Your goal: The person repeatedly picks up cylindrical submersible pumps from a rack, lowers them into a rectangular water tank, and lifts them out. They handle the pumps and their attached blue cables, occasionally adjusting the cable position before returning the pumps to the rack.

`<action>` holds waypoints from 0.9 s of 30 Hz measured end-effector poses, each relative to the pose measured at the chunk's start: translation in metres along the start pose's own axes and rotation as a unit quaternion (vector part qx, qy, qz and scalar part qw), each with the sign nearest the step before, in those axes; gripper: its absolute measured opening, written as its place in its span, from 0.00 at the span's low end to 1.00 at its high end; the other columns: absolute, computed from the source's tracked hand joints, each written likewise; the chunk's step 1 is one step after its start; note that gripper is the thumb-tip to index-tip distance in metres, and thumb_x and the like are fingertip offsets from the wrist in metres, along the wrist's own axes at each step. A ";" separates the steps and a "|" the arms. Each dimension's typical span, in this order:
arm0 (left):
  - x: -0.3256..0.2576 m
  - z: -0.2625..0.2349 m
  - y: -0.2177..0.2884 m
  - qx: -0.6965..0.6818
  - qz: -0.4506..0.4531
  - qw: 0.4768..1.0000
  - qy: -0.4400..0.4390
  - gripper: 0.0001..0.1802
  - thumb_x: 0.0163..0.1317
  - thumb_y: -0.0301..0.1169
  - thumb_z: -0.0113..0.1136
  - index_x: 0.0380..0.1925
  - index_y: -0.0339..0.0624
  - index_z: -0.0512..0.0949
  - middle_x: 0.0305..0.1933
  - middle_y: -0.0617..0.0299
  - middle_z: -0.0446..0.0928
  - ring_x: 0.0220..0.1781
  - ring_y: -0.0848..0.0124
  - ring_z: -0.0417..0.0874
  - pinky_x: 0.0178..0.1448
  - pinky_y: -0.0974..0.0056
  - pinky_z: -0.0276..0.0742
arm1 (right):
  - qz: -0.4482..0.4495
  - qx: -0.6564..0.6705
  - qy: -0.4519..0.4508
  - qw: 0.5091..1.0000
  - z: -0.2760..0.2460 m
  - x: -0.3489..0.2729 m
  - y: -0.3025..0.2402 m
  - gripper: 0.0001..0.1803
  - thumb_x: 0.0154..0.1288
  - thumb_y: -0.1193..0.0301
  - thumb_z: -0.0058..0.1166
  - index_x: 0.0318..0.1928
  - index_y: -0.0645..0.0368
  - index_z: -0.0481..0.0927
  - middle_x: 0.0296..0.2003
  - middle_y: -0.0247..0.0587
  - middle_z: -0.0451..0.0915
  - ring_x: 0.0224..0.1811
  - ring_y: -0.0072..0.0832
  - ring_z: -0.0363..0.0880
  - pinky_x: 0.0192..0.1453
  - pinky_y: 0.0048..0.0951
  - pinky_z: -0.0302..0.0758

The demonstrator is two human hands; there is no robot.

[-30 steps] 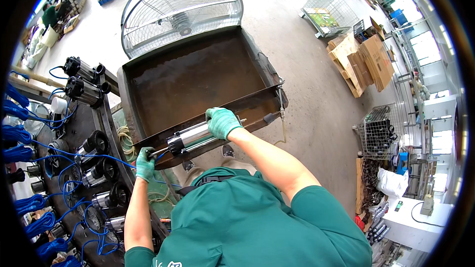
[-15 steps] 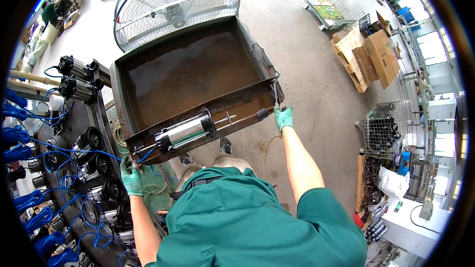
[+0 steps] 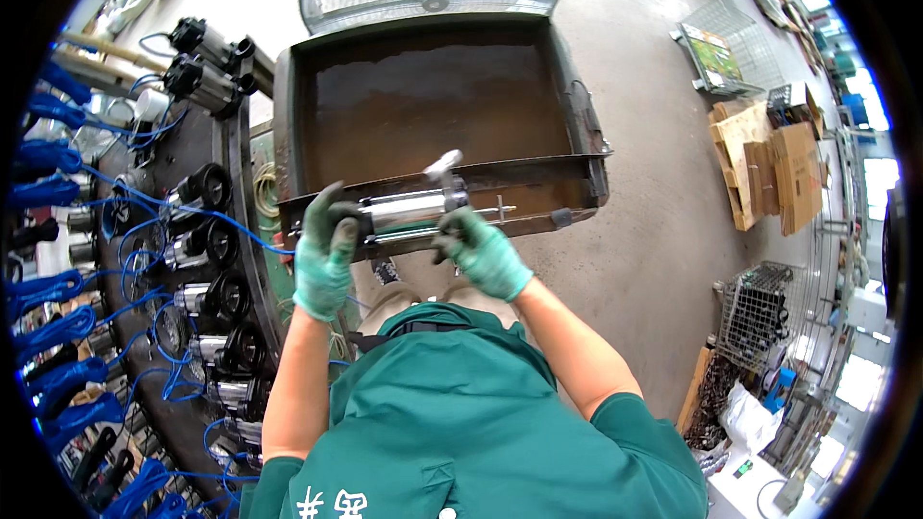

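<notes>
Cylinder (image 3: 409,210) between left hand (image 3: 325,255) and right hand (image 3: 484,255); both hands curled, cannot tell if pinching.

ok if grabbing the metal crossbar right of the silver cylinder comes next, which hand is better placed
Probably the right hand, by the right end of the silver cylinder and close to the crossbar; the left hand is at the opposite end.

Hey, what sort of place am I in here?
Probably a factory workshop: there's a row of silver cylindrical units, plus bundled blue cables and an open metal tank holding brownish liquid.
</notes>
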State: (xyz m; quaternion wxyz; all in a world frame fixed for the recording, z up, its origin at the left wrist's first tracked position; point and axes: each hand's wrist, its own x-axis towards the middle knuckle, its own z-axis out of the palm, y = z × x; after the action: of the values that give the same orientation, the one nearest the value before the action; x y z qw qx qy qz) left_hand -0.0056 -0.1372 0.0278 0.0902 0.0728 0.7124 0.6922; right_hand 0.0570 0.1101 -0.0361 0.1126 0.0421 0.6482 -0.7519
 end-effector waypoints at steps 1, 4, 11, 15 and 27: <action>0.004 0.012 0.009 -0.069 0.001 0.998 -0.011 0.34 0.77 0.46 0.61 0.75 0.43 0.64 0.53 0.60 0.79 0.50 0.73 0.80 0.58 0.67 0.80 | -0.027 -0.095 -0.020 0.995 0.021 0.006 0.007 0.14 0.72 0.74 0.62 0.53 0.60 0.75 0.38 0.51 0.83 0.37 0.41 0.86 0.45 0.40 0.83; 0.014 0.016 0.014 -0.108 -0.037 0.993 0.039 0.30 0.79 0.54 0.54 0.64 0.40 0.72 0.47 0.57 0.80 0.48 0.70 0.82 0.51 0.65 0.81 | -0.109 -0.228 -0.058 0.966 0.078 0.027 0.004 0.18 0.64 0.78 0.65 0.53 0.59 0.78 0.40 0.55 0.83 0.39 0.51 0.83 0.44 0.45 0.81; 0.015 -0.094 -0.060 -0.226 -0.169 0.910 0.303 0.20 0.81 0.48 0.52 0.38 0.43 0.79 0.21 0.69 0.70 0.15 0.80 0.63 0.17 0.71 0.56 | -0.242 -0.386 -0.033 0.889 0.072 0.056 -0.031 0.15 0.64 0.67 0.69 0.48 0.61 0.84 0.39 0.52 0.86 0.42 0.49 0.87 0.46 0.47 0.83; 0.002 -0.174 -0.123 -0.161 -0.292 0.887 0.319 0.23 0.79 0.54 0.54 0.36 0.48 0.79 0.22 0.70 0.71 0.13 0.80 0.61 0.16 0.70 0.54 | -0.222 -0.499 0.060 0.835 0.020 0.083 -0.032 0.13 0.61 0.67 0.67 0.44 0.59 0.86 0.41 0.52 0.87 0.43 0.49 0.86 0.50 0.46 0.83; 0.024 -0.179 -0.166 -0.167 -0.416 0.883 0.138 0.22 0.77 0.53 0.58 0.35 0.47 0.79 0.24 0.66 0.74 0.14 0.80 0.63 0.17 0.70 0.57 | -0.039 -0.463 0.084 0.882 0.007 0.094 -0.008 0.13 0.60 0.77 0.55 0.44 0.60 0.87 0.41 0.52 0.88 0.42 0.47 0.88 0.50 0.40 0.84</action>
State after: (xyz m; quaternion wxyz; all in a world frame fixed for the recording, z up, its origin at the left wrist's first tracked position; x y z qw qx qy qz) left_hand -0.0669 -0.3111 -0.1340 0.2815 -0.3429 0.5565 0.7025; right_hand -0.0358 0.0934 -0.0472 0.0352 0.0227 0.9306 -0.3637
